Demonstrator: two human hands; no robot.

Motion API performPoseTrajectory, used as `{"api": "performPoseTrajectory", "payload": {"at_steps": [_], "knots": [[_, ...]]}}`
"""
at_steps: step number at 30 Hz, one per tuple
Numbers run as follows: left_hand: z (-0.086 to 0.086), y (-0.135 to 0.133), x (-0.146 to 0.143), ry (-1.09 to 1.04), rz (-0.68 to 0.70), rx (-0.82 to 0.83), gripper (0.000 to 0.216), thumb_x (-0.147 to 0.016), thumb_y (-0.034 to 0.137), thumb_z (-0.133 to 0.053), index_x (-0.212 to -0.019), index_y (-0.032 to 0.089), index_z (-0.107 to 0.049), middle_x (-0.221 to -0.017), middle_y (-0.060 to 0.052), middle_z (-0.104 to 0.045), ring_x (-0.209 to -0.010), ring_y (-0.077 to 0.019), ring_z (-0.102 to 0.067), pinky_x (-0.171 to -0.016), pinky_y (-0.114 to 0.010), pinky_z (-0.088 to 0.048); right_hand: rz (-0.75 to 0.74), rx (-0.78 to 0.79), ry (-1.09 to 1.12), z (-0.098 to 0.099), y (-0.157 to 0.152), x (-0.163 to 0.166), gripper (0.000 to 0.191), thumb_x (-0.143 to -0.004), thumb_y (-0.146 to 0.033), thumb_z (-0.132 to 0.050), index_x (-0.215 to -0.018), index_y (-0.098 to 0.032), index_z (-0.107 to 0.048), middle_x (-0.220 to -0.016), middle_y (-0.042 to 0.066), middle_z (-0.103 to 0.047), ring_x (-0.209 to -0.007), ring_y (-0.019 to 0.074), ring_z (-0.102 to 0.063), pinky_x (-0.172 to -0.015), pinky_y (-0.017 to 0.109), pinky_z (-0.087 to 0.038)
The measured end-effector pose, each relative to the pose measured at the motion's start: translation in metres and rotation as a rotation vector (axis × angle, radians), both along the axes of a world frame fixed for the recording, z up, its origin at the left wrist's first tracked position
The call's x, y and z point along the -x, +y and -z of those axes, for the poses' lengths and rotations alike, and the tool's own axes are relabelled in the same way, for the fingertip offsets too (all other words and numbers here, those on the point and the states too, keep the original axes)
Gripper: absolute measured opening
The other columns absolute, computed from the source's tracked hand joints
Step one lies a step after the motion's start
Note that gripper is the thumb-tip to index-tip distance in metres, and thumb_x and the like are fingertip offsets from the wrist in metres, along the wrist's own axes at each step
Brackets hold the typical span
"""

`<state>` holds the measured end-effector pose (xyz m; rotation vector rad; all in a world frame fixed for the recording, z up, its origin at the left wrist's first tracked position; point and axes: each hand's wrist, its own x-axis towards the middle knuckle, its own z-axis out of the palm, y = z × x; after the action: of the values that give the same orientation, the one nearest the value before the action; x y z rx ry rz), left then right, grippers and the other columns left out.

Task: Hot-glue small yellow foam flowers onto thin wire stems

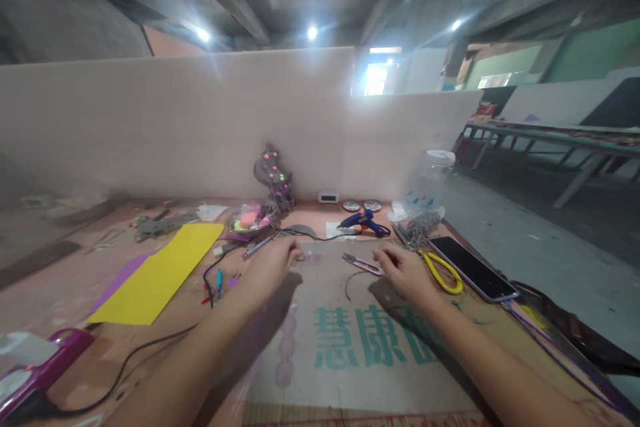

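Left hand (278, 259) and right hand (404, 271), snips (364, 265) between.
Fingers curl on both; whether they pinch anything, I cannot tell. The snips, pink-handled with dark pointed blades, lie just beside the right hand, nearer than the blue glue gun (361, 219).

Green characters 慧康 (379, 335) (a third one (424, 330) only partly visible) on the pale tabletop sheet (360, 387).

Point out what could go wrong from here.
The pink-handled metal thread snips lie beside the right hand, blades toward the left hand; a reach between could bring a prick. The blue plastic glue gun might burn if hot, which I can't tell. The black-screened phone lies near the right edge of the brown table and might get knocked off.
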<state>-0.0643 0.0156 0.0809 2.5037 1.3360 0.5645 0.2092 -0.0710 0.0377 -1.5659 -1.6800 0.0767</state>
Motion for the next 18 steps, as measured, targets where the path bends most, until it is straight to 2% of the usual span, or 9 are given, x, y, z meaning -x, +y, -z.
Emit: {"api": "performPoseTrajectory", "payload": {"at_steps": [3,6,9,12,15,18], "knots": [[-0.016,-0.017,-0.003,-0.098,0.049,0.007,0.019,-0.09,0.023,-0.044,-0.086,0.018,-0.062,-0.076,-0.003,-0.066,-0.068,-0.0162,-0.058,-0.061,-0.027,-0.036,0.02,-0.045,0.01,-0.027,-0.01,0.003,0.04,-0.091,-0.043,-0.044,-0.062,-0.018,-0.056,-0.052,-0.001,-0.05,-0.052,0.0134,-0.048,-0.051,0.025,-0.032],[-0.028,-0.031,-0.008,-0.239,0.137,0.117,0.018,-0.089,0.025,-0.045,-0.088,0.019,-0.063,-0.074,0.0,-0.064,-0.067,-0.0144,-0.058,-0.062,-0.026,-0.04,-0.051,-0.003,0.027,-0.046,-0.02,0.011,0.035,-0.091,-0.041,-0.046,-0.068,-0.018,-0.059,-0.06,0.001,-0.058,-0.056,0.0136,-0.051,-0.053,0.025,-0.035],[-0.039,-0.04,-0.015,-0.383,0.263,0.326,0.021,-0.087,0.024,-0.051,-0.101,0.019,-0.065,-0.088,-0.002,-0.067,-0.076,-0.0137,-0.061,-0.071,-0.026,-0.047,-0.153,0.038,0.11,-0.056,-0.026,0.025,0.024,-0.09,-0.037,-0.049,-0.083,-0.019,-0.063,-0.079,0.003,-0.066,-0.07,0.0153,-0.057,-0.061,0.025,-0.041],[-0.051,-0.048,-0.025,-0.55,0.37,0.473,0.029,-0.084,0.022,-0.057,-0.113,0.02,-0.061,-0.09,-0.002,-0.068,-0.077,-0.0128,-0.062,-0.071,-0.025,-0.05,-0.201,0.12,0.206,-0.062,-0.033,0.039,0.023,-0.09,-0.037,-0.05,-0.096,-0.02,-0.064,-0.081,0.003,-0.065,-0.066,0.0135,-0.055,-0.057,0.024,-0.04],[-0.061,-0.056,-0.038,-0.657,0.391,0.5,0.03,-0.081,0.023,-0.063,-0.111,0.019,-0.062,-0.079,-0.001,-0.069,-0.072,-0.0127,-0.064,-0.068,-0.025,-0.051,-0.255,0.174,0.305,-0.07,-0.041,0.05,0.023,-0.09,-0.038,-0.051,-0.097,-0.02,-0.063,-0.074,0.001,-0.061,-0.062,0.012,-0.052,-0.054,0.023,-0.039],[-0.065,-0.061,-0.05,-0.756,0.375,0.48,0.027,-0.08,0.023,-0.066,-0.106,0.019,-0.066,-0.08,-0.001,-0.072,-0.074,-0.0131,-0.066,-0.072,-0.026,-0.053,-0.295,0.182,0.396,-0.078,-0.048,0.054,0.02,-0.089,-0.036,-0.052,-0.093,-0.019,-0.063,-0.07,0.0,-0.059,-0.06,0.0109,-0.052,-0.053,0.022,-0.039]]}}
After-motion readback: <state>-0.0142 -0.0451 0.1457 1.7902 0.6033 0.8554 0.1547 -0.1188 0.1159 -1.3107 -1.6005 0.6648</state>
